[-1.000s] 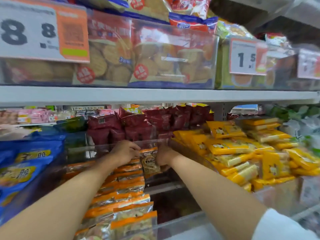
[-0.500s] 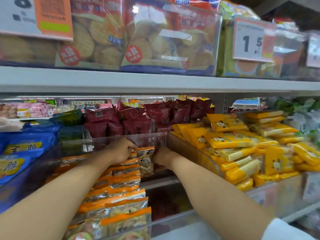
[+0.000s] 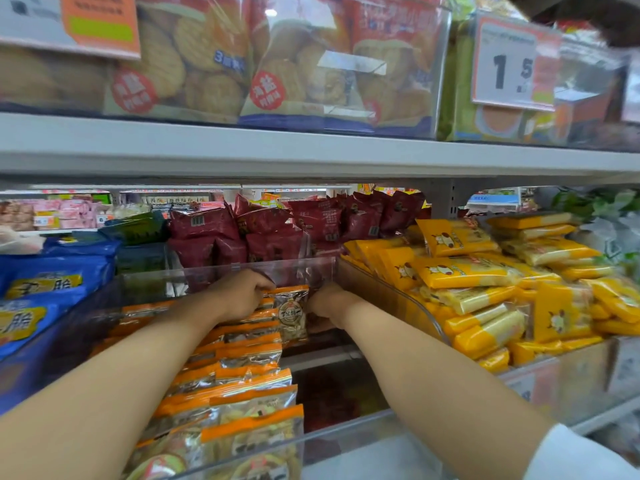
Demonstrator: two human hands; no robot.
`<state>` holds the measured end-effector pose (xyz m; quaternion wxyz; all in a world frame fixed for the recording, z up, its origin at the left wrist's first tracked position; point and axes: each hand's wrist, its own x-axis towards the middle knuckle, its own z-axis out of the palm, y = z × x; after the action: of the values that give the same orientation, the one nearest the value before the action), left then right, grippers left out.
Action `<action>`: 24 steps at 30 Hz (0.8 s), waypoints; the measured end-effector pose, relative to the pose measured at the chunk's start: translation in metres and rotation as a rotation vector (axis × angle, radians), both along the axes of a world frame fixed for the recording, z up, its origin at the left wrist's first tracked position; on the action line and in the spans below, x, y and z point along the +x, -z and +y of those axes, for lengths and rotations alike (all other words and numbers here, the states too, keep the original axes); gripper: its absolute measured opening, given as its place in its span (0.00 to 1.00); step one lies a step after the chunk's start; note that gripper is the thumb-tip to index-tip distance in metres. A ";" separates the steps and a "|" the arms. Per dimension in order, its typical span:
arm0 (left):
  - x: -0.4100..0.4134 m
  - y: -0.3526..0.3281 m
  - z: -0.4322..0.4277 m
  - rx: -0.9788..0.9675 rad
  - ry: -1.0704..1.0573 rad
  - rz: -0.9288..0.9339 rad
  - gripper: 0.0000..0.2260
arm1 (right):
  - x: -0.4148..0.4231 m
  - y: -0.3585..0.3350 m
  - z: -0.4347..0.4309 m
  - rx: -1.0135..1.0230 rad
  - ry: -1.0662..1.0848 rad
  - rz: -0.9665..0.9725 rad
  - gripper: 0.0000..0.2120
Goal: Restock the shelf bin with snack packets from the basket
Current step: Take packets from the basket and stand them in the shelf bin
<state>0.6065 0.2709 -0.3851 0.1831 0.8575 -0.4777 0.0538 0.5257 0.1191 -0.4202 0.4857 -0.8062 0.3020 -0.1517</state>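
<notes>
A clear plastic shelf bin (image 3: 346,431) in front of me holds a row of orange-topped snack packets (image 3: 249,382) along its left side. At the back of the bin one packet (image 3: 292,315) stands upright. My left hand (image 3: 242,294) pinches its top left corner. My right hand (image 3: 325,303) holds its right edge. Both forearms reach deep into the bin. The bin's right half shows a dark bare floor. The basket is out of view.
The grey upper shelf (image 3: 311,150) hangs low above my arms and carries cracker bags (image 3: 207,64) and a price tag (image 3: 509,64). Yellow packets (image 3: 485,282) fill the bin to the right, blue bags (image 3: 45,289) the left, dark red bags (image 3: 270,237) behind.
Both hands stay at the back of the bin on the upright packet, with only slight shifts. My view has moved closer and tilted downward.
</notes>
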 end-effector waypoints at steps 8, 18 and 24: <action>-0.004 -0.003 0.003 -0.009 -0.023 0.035 0.16 | -0.019 -0.016 0.011 0.038 -0.034 0.232 0.19; -0.055 -0.036 0.033 -0.107 0.006 0.145 0.13 | -0.073 -0.036 0.052 -0.242 0.001 0.218 0.15; -0.137 -0.055 0.069 -0.261 -0.015 0.073 0.03 | -0.153 -0.045 0.087 -0.268 0.082 -0.368 0.10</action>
<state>0.4691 0.3401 -0.3302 0.3099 0.8314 -0.4531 0.0857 0.3732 0.2065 -0.3751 0.4146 -0.8093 0.2180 -0.3544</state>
